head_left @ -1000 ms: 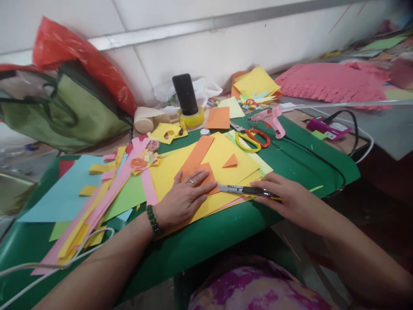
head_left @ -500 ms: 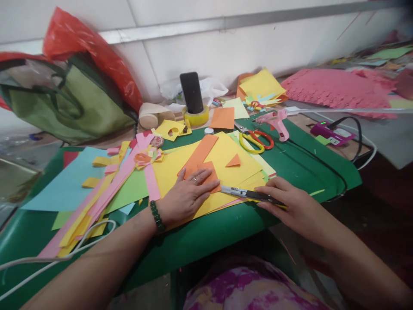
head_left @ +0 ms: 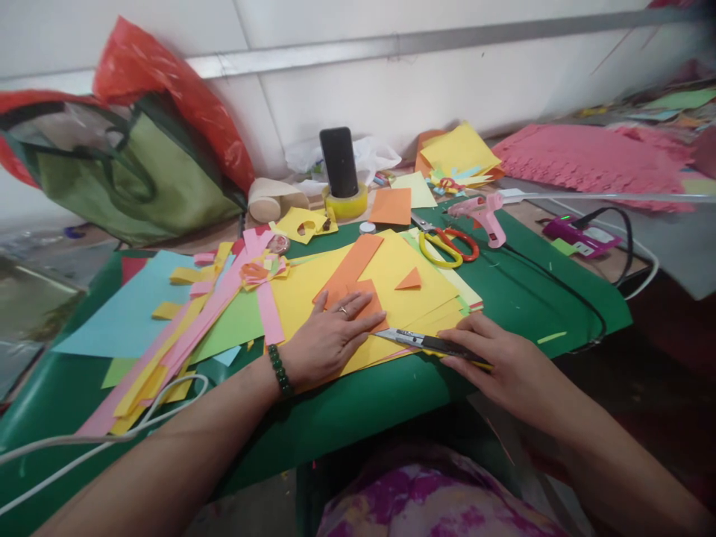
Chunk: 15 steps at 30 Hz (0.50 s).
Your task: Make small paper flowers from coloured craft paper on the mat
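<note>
My left hand (head_left: 335, 335) lies flat, fingers spread, on an orange paper piece (head_left: 369, 294) and the yellow sheets (head_left: 433, 298) under it. My right hand (head_left: 486, 350) grips a black and yellow utility knife (head_left: 447, 347). Its blade points left, at the lower edge of the orange piece, close to my left fingertips. An orange strip (head_left: 355, 265) lies just beyond my left hand. A small orange triangle (head_left: 410, 280) rests on the yellow paper to the right. Beside my left wrist is a layered paper flower (head_left: 262, 272) with pink strips.
Scissors (head_left: 447, 250) and a pink glue gun (head_left: 488, 216) with a black cord lie on the green mat (head_left: 531, 298). A phone (head_left: 339, 162) stands in a tape roll (head_left: 347, 203). Blue paper (head_left: 128, 313) and a green bag (head_left: 139, 171) are at left; a white cable (head_left: 112, 440) crosses front left.
The knife has moved slightly left, its tip now at the lower edge of the orange piece beneath my left fingertips. The whole view has shifted a little.
</note>
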Available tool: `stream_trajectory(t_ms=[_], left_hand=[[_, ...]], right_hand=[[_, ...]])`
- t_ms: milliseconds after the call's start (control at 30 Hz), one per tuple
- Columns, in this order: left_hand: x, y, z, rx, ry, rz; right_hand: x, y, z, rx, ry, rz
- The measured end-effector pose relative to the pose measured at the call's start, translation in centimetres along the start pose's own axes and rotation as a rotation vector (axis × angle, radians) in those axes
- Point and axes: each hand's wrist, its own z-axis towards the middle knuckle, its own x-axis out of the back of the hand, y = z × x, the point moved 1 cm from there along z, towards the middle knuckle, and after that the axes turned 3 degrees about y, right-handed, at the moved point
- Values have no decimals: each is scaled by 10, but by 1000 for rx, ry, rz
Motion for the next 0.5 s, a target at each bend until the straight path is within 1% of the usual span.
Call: stream_trajectory(t_ms=[67,233,300,400,500], left_hand=[[3,-2,-1,-7,-20,-7],[16,-11,-6,-14,-123,-25],[18,-13,-9,-19,-147,-24],[17,-12,-10,-38,-165,3],[14,-11,-11,-54,-155,20]], right_hand=[[0,0,0,5,-4,0],[0,3,-1,11,14,-3],[0,3,-1,11,17,-6],[-1,0,0,16,15,-18],[-2,-2,1,18,22,-34]])
